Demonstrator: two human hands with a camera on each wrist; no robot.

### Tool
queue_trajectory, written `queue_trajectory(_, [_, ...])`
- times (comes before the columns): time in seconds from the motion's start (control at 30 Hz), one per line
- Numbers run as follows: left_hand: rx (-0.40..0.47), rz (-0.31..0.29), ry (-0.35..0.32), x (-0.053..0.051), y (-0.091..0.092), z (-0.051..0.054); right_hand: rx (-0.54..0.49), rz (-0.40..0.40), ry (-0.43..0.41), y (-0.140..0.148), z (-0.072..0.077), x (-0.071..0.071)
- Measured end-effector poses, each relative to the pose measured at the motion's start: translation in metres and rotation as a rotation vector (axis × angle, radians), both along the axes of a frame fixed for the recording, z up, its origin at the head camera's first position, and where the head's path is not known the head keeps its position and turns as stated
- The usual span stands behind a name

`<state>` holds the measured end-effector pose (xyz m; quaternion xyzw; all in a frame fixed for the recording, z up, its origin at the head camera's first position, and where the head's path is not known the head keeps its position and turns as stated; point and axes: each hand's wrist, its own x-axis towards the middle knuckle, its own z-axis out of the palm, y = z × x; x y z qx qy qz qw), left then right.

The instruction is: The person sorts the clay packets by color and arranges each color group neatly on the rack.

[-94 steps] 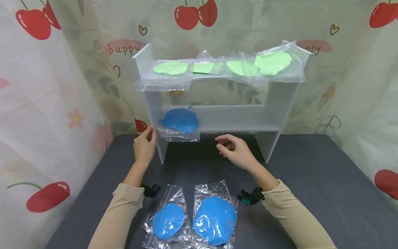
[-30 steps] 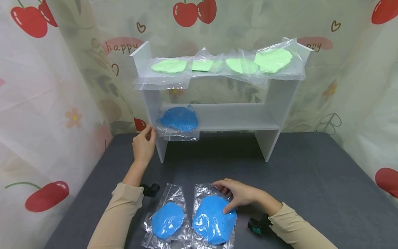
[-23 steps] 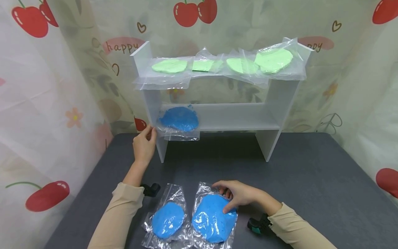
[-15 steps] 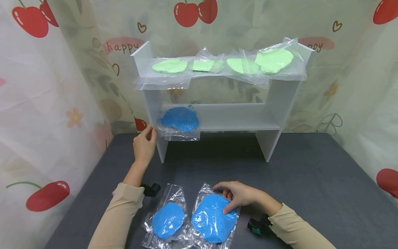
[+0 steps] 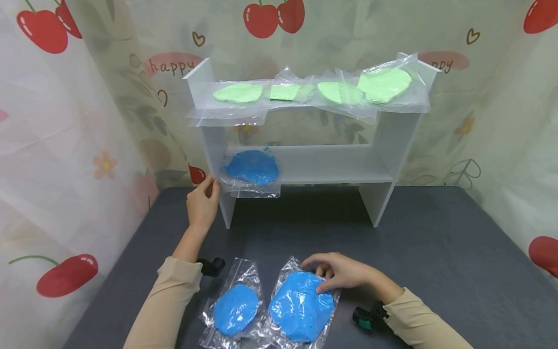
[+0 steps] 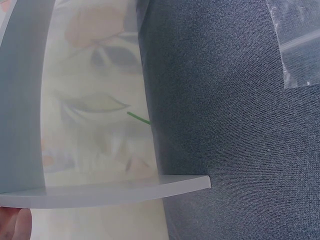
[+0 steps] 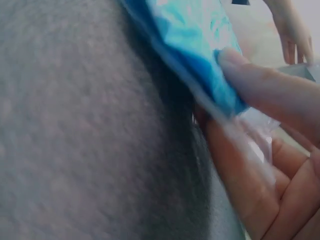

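Note:
My right hand pinches the right edge of a clear plastic bag of flattened blue clay-like stuff. In the right wrist view the thumb presses on top of the blue bag, with fingers beneath it. A smaller blue bag lies to its left on the dark table. My left hand touches the left side panel of a white shelf with its fingertips. In the left wrist view, parts of its fingers show at the panel's outer side.
One blue bag sits at the left of the middle shelf, its plastic hanging over the front. Several bags of pale green stuff line the top shelf. Patterned curtains surround the dark table. A thin cable hangs behind.
My right hand has come down from in front of the shelf to the larger blue bag and taken hold of it. The bag has turned and shifted slightly right. My left hand stays put.

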<state>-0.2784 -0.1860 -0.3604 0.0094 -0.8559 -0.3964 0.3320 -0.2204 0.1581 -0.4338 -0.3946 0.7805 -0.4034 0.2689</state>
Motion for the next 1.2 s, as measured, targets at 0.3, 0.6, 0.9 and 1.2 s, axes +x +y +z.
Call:
queue_trajectory(0.3, [-0.002,-0.014,0.011,-0.001,-0.001,0.0,-0.092,-0.001,0.061,0.01,0.007,-0.003])
queue_trajectory(0.6, [0.0,-0.019,0.016,0.0,-0.001,0.0,-0.105,-0.03,0.147,0.017,0.018,-0.006])
queue_trajectory(0.9, [-0.006,-0.018,0.015,0.0,-0.001,0.0,-0.15,-0.054,0.161,0.023,0.033,-0.009])
queue_trajectory(1.2, [-0.004,-0.018,0.0,0.0,-0.001,0.0,-0.198,-0.089,0.175,0.029,0.046,-0.012])
